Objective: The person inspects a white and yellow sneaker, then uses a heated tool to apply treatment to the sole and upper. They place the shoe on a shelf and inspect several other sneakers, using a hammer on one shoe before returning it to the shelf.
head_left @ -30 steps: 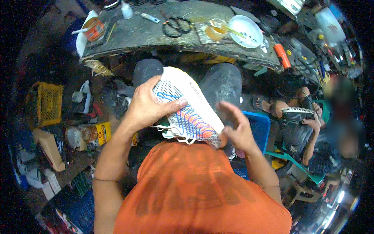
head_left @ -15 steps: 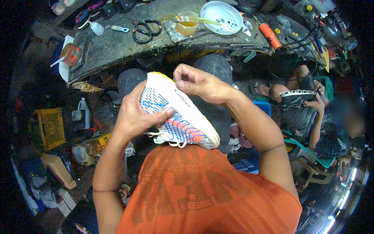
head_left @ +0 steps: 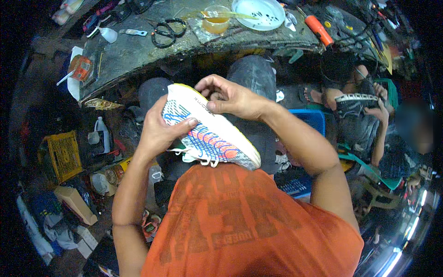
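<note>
A white sneaker [head_left: 207, 131] with blue and coral patterning lies on its side over my lap, its yellow outsole edge turned up and away from me. My left hand [head_left: 161, 124] is closed round its heel end, thumb pressed on the patterned upper. At the sole's edge, my right hand [head_left: 228, 99] is bent, its thumb against the white midsole and its curled fingers by the yellow edge. Whether a small item sits between those fingers cannot be seen. White laces [head_left: 198, 158] hang loose toward my shirt.
Across the worn workbench [head_left: 134, 57] lie black-handled scissors [head_left: 168, 33], a cup of amber liquid [head_left: 215, 23] with a brush over it, a white plate [head_left: 258, 11] and an orange-handled tool [head_left: 318, 30]. To the right, a seated person holds a dark shoe [head_left: 355, 104]. A yellow crate [head_left: 63, 154] stands left.
My right hand has shifted slightly left along the sole, its thumb now lower on the midsole and its fingers more spread. The view has moved a little; my left hand keeps its hold.
</note>
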The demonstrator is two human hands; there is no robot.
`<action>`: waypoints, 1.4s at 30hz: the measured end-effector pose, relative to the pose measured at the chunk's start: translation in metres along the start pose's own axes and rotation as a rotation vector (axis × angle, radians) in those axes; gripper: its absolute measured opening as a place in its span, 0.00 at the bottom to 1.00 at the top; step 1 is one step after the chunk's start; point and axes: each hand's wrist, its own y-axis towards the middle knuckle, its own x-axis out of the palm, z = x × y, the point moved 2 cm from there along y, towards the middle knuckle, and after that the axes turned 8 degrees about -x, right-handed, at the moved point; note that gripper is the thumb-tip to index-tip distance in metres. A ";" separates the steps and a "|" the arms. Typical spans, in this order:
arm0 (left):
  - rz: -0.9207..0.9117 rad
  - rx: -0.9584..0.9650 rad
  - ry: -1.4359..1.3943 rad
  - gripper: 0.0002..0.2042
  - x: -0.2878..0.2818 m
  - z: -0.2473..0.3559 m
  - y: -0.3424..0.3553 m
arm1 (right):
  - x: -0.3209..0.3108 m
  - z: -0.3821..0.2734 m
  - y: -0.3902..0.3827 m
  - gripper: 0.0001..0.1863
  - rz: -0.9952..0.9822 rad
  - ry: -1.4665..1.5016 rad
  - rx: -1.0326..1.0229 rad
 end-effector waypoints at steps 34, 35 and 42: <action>-0.306 -0.442 -0.957 0.33 0.013 -0.087 -0.065 | 0.039 -0.049 -0.123 0.42 0.565 -0.493 -0.563; -0.222 -0.460 -0.859 0.34 0.012 -0.086 -0.071 | 0.042 -0.056 -0.114 0.42 0.537 -0.504 -0.584; 0.267 0.067 0.159 0.40 -0.059 -0.025 -0.105 | 0.079 -0.069 -0.043 0.39 0.358 -0.413 -0.765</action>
